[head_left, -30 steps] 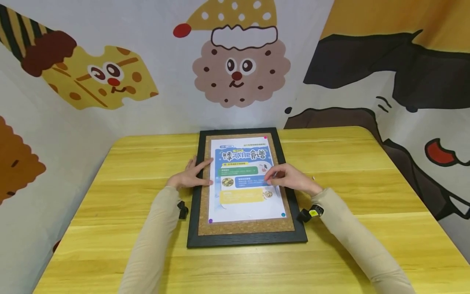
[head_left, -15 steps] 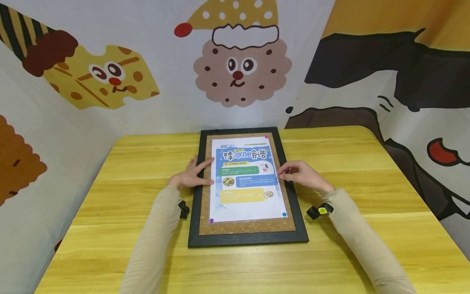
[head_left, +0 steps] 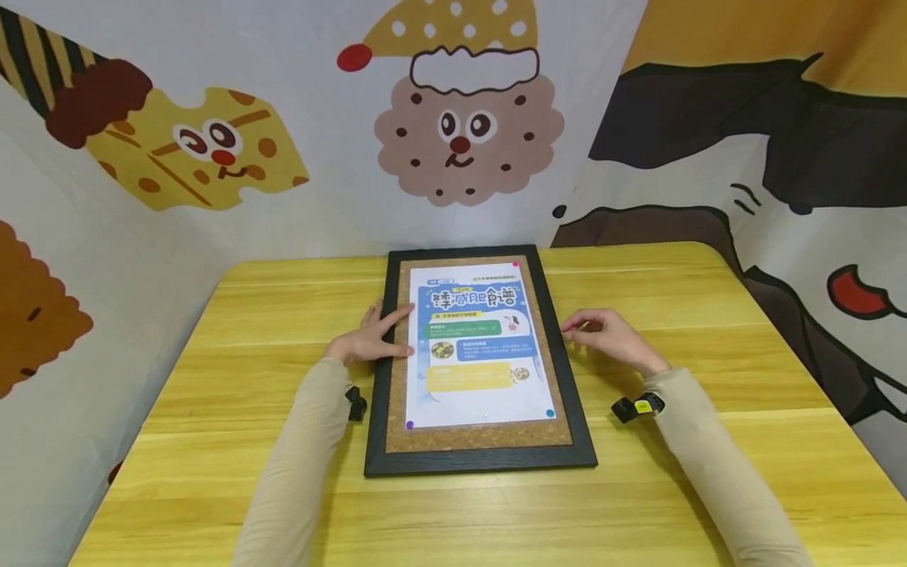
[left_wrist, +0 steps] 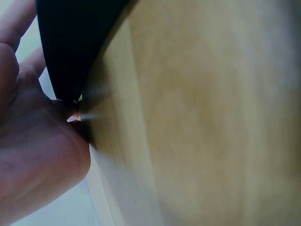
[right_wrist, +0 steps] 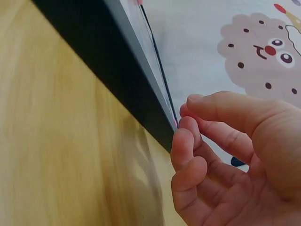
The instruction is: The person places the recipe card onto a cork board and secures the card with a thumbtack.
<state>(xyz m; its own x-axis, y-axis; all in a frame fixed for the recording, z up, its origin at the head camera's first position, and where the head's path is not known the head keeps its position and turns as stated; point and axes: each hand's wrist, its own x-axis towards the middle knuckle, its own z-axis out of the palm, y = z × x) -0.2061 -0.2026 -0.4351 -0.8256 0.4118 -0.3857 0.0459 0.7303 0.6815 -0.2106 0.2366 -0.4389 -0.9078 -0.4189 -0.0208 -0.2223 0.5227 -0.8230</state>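
A black-framed cork board (head_left: 482, 437) lies on the table, bearing a printed poster (head_left: 489, 402) headed by large Chinese characters. Coloured pins sit at three of its corners: pink (head_left: 515, 264) at top right, purple (head_left: 409, 425) at bottom left, teal (head_left: 549, 413) at bottom right. My left hand (head_left: 361, 342) rests across the board's left edge, fingers spread, fingertips on the poster's margin. My right hand (head_left: 602, 335) hovers just right of the frame. In the right wrist view, its thumb and index tips are close together, the other fingers curled; anything between them is hidden.
The yellow wood-grain table (head_left: 234, 378) extends around the board on both sides and in front. Behind it hangs a white cloth (head_left: 319, 228) printed with cartoon biscuits and cheese. Black cameras are strapped to both wrists.
My right hand has moved right, from over the poster's middle to past the frame's right edge. The left hand and the board stay in place.
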